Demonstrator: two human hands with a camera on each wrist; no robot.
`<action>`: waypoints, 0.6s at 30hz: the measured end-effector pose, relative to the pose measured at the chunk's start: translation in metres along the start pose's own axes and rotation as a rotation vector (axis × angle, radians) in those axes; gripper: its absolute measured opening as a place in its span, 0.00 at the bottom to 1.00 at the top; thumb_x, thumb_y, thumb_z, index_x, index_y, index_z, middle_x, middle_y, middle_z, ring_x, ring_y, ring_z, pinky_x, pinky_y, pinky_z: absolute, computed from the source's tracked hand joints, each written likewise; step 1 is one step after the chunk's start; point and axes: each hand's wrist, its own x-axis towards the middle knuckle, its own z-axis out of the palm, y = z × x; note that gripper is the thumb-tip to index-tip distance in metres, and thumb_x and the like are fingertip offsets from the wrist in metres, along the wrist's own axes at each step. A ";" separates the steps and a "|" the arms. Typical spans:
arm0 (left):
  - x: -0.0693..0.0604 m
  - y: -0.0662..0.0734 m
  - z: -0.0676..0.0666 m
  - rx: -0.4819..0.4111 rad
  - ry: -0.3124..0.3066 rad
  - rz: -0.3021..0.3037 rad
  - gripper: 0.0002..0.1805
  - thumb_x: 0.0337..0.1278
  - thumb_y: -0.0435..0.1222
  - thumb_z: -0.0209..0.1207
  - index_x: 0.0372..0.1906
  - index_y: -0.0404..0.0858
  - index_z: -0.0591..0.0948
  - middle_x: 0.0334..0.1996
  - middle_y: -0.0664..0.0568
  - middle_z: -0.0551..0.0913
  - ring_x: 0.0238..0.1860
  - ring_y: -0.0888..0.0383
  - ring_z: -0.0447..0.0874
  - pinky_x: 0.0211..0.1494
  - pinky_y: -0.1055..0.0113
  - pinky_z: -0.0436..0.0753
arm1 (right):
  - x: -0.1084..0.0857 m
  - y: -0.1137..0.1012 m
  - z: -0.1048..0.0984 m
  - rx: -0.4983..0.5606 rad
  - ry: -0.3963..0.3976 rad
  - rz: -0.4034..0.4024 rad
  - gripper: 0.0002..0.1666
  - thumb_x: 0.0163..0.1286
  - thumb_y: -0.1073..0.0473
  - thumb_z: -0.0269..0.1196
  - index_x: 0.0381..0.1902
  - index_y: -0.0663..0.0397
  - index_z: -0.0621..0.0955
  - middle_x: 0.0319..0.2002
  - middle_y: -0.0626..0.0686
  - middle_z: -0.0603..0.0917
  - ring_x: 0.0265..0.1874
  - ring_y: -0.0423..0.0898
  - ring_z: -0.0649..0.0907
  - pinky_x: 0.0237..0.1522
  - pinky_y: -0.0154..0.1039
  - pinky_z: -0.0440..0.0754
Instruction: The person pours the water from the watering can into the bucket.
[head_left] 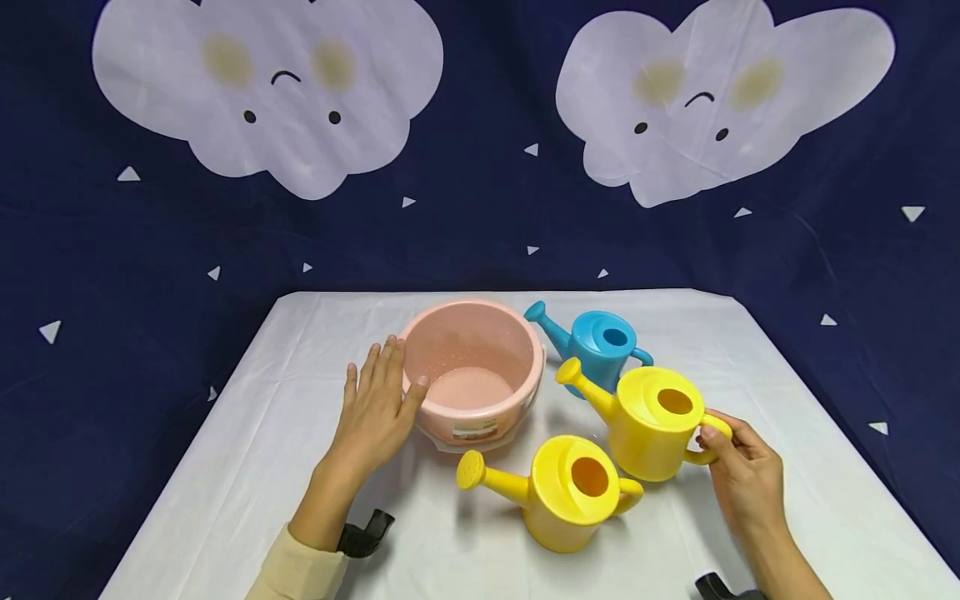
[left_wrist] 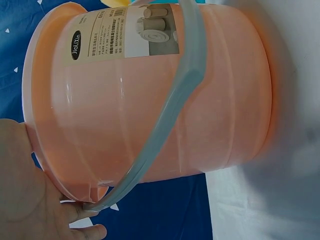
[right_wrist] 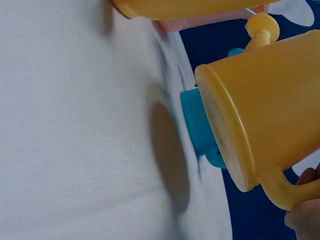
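Note:
A pink bucket (head_left: 480, 413) stands upright on the table, its inside visible from above. At its left rim is my left hand (head_left: 378, 412), fingers fairly straight and touching the edge. In the left wrist view the bucket's grey handle (left_wrist: 159, 134) hangs down along its side. My right hand (head_left: 750, 471) pinches the handle of a yellow watering can (head_left: 648, 433), which is raised off the table with its shadow beneath. A second yellow watering can (head_left: 558, 508) is nearer me, spout pointing left. Behind the raised can is a blue watering can (head_left: 597, 354), partly hidden.
A white cloth covers the table (head_left: 300, 367). Beyond it hangs a dark blue backdrop (head_left: 480, 233) with clouds and small white triangles. A paper label (left_wrist: 122, 35) is stuck on the bucket. A black strap piece (head_left: 366, 533) sits at my left wrist.

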 end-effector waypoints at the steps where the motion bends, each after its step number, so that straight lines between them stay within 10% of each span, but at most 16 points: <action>1: 0.000 0.000 0.000 0.000 0.001 0.000 0.37 0.71 0.54 0.38 0.75 0.38 0.48 0.76 0.46 0.46 0.77 0.46 0.37 0.74 0.40 0.34 | -0.001 0.001 -0.001 -0.001 -0.001 0.009 0.19 0.65 0.83 0.45 0.44 0.72 0.80 0.34 0.55 0.86 0.32 0.43 0.82 0.35 0.30 0.82; 18: 0.000 -0.001 0.001 0.007 0.004 0.000 0.37 0.71 0.56 0.36 0.75 0.39 0.48 0.76 0.46 0.45 0.77 0.46 0.37 0.74 0.40 0.34 | -0.009 0.014 -0.006 -0.070 0.035 0.066 0.18 0.66 0.81 0.46 0.43 0.68 0.81 0.34 0.52 0.85 0.32 0.41 0.82 0.36 0.29 0.81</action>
